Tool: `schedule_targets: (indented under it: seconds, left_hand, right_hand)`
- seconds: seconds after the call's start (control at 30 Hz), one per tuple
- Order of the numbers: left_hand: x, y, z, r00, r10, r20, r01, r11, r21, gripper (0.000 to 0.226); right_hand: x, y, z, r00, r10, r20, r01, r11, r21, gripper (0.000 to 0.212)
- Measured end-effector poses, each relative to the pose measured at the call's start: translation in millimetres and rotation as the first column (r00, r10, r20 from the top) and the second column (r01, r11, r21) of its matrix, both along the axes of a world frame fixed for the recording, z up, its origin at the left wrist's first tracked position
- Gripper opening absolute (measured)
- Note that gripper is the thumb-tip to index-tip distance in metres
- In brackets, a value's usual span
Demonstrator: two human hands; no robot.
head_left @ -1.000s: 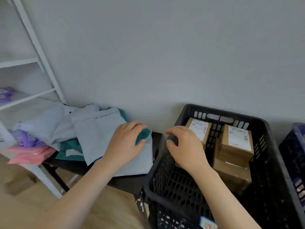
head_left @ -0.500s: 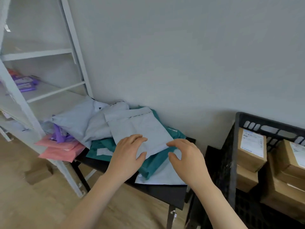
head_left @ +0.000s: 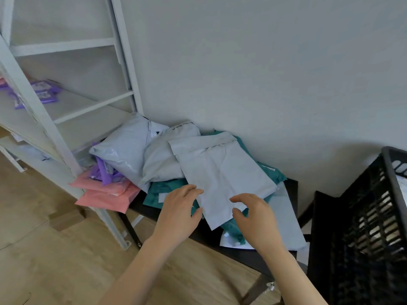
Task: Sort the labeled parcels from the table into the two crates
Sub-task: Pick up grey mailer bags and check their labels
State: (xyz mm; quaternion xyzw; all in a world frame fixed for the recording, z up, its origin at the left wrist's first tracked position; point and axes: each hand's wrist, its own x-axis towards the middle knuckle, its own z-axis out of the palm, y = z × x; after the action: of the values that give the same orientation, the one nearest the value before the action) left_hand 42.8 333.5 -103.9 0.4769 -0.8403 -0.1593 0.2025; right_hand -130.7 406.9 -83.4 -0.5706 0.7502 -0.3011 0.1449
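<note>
Lying face-down, as far as can be seen, the grey mailer (head_left: 222, 175) tops the heap on the table (head_left: 291, 190), with its near end hanging past the teal mailer (head_left: 233, 232) below it. No label shows on its upper side, so it probably has to be flipped before it can be sorted; skipping that could send it to the wrong crate.

The left hand (head_left: 178, 213) is spread loosely, with fingertips and thumb touching the mailer's left edge and nothing clasped. The right hand (head_left: 253, 216) curls over the near right corner, thumb below the fingers. Whether that pinch has closed on the plastic cannot be told.

The film looks slick and limp. A one-corner grip may let it fold, slip free, or drag the teal mailer and the white sheet (head_left: 290, 219) off the table's front edge.

Further left, grey bags (head_left: 125, 155), purple packets (head_left: 103, 172) and pink mailers (head_left: 105, 197) lean on one another against the shelf (head_left: 66, 150). A sideways tug could topple them to the floor.

The black crate (head_left: 374, 216) stands just right of the table. The second crate is out of view.
</note>
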Motion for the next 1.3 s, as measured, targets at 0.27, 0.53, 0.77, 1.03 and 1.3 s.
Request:
schedule_targets:
  seconds: [0.27,0.53,0.77,1.03,1.3]
  left_hand:
    - [-10.2,-33.0,-18.3,0.999,-0.003,-0.045,0.006,0.998,0.065,0.044]
    - [-27.5,-93.9,-15.3,0.999,-0.044,0.007,0.043,0.999,0.030,0.043]
    - [-32.2,-133.6,-27.5,0.999,-0.005,-0.038,0.006,0.999,0.032,0.042]
    - [-22.5,-159.3,-36.9,0.995,-0.075,-0.062,0.080,0.993,0.082,0.051]
    - [-16.5,-185.3,-36.8,0.981,-0.188,-0.051,0.189,0.982,0.023,0.058]
  right_hand:
    - [-12.0,-31.0,-16.8,0.999,-0.052,0.001,0.052,0.998,0.030,0.025]
    - [-23.1,-99.9,-32.5,0.999,-0.048,0.022,0.048,0.999,0.012,0.027]
    - [-25.4,-137.7,-37.4,1.000,-0.018,-0.010,0.019,0.999,0.038,0.028]
    - [-16.1,-147.3,-43.8,0.997,-0.072,0.000,0.072,0.994,0.087,0.028]
    - [5.0,-160.4,-40.6,0.993,-0.113,-0.028,0.115,0.991,0.074,0.031]
